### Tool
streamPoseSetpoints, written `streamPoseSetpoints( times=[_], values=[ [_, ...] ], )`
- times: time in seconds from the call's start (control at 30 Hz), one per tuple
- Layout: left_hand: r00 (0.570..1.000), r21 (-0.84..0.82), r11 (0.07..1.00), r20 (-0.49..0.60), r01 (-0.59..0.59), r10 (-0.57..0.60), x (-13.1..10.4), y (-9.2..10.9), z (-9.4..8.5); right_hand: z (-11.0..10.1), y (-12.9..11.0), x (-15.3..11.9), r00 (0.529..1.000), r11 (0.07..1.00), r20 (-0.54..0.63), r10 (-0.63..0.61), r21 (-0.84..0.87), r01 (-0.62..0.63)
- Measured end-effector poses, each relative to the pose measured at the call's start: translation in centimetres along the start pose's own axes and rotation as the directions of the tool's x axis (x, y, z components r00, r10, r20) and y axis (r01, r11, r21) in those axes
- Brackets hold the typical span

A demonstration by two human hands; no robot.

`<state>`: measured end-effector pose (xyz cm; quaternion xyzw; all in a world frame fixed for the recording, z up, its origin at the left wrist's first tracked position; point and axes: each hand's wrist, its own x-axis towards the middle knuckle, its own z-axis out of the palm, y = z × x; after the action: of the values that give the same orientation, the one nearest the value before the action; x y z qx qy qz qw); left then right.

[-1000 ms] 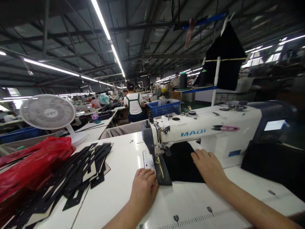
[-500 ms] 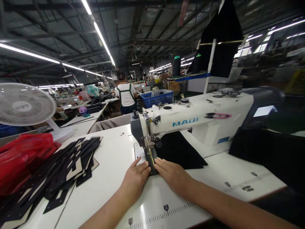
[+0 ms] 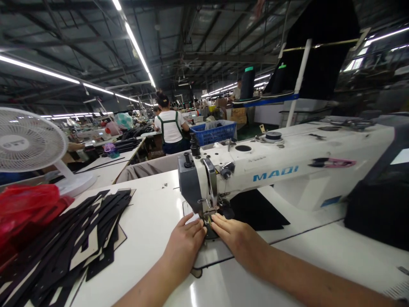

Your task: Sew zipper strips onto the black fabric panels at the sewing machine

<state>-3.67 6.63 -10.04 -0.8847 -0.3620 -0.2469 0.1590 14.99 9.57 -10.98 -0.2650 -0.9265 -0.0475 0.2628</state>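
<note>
My left hand [image 3: 185, 241] lies flat at the left of a small black fabric piece [image 3: 210, 233], fingertips resting on its edge. From the other side, the fingers of my right hand [image 3: 240, 239] are stretched flat over the same piece. A narrow gold-coloured strip shows on it between my fingertips; what it is made of I cannot tell. Its far end sits at the presser foot [image 3: 209, 212] of a white sewing machine [image 3: 275, 170]. My fingers cover much of the piece. A larger black fabric sheet [image 3: 257, 211] lies beneath the machine's arm.
Flat black and beige pieces [image 3: 92, 238] are heaped at the left, beside a red plastic bag [image 3: 30, 209] and a white fan [image 3: 28, 140]. Pink-handled thread snips [image 3: 334, 163] lie on the machine. Beyond are a seated person [image 3: 171, 125] and a blue crate [image 3: 217, 134].
The fabric piece has moved away from me, further under the presser foot, with both hands following closer to it. The camera view has come nearer to the machine.
</note>
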Motion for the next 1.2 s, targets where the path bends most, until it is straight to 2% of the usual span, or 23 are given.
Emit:
streamPoseSetpoints(
  times=[0.07,0.17,0.43,0.67,0.87,1.03,1.2],
  values=[
    [1.0,0.006,1.0,0.0,0.016,-0.016,-0.1,-0.4,0.3,-0.3,0.0,0.4,0.996,0.995,0.057,0.064,0.076,-0.069],
    [0.997,0.013,0.998,0.043,0.059,-0.06,-0.4,-0.5,0.6,-0.5,0.0,0.6,0.992,0.984,0.07,0.101,0.139,-0.11],
    [0.974,0.023,0.986,0.154,0.167,-0.169,-0.4,-0.1,0.9,0.4,0.6,0.4,0.997,0.988,0.032,0.076,0.132,-0.079],
    [0.976,-0.005,0.985,0.132,0.173,-0.171,-0.2,-0.5,1.3,0.7,1.0,0.7,0.999,0.995,0.013,0.043,0.091,-0.044],
    [0.97,0.005,0.983,0.162,0.182,-0.18,-0.1,-0.4,1.0,1.2,1.4,0.4,1.0,0.997,-0.025,0.016,0.073,-0.014],
    [0.952,0.02,0.974,0.21,0.224,-0.223,0.2,-0.1,0.6,1.9,1.8,0.2,0.999,0.999,-0.037,0.006,0.049,-0.004],
    [0.946,-0.002,0.961,0.177,0.277,-0.273,0.2,0.4,0.7,2.4,1.4,0.2,0.997,0.999,-0.072,0.03,0.047,-0.026]
  ],
)
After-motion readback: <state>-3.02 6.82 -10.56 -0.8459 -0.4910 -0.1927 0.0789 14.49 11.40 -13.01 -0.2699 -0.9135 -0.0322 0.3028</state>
